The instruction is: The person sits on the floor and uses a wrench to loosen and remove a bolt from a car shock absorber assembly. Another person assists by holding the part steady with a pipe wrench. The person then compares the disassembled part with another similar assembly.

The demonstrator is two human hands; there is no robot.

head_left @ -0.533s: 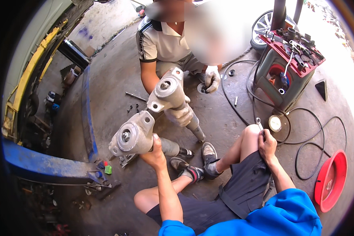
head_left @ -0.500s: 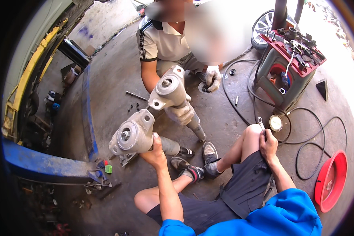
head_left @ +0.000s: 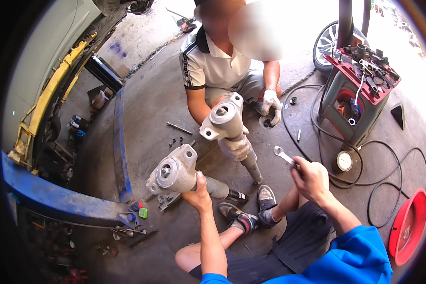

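My left hand is wrapped round a grey shock absorber just below its wide mounting head. The nut on top faces up, and the tube slants away to the right. My right hand grips a ring-ended wrench above my bent knee, apart from both shock absorbers. Across from me, a crouching person's gloved hand holds a second, similar shock absorber, its tube pointing down toward my shoes. That person's other gloved hand is at a small dark part near the floor.
At the right stands a tool cart loaded with tools, with a black hose looped beside it. A red basin lies nearer me. The blue lift arm juts in from the left. A rod and small bolts lie on the floor.
My right hand has lifted the wrench off my knee and brought it leftward toward the shock absorbers. The whole view has shifted slightly. The other person's free gloved hand has risen a little.
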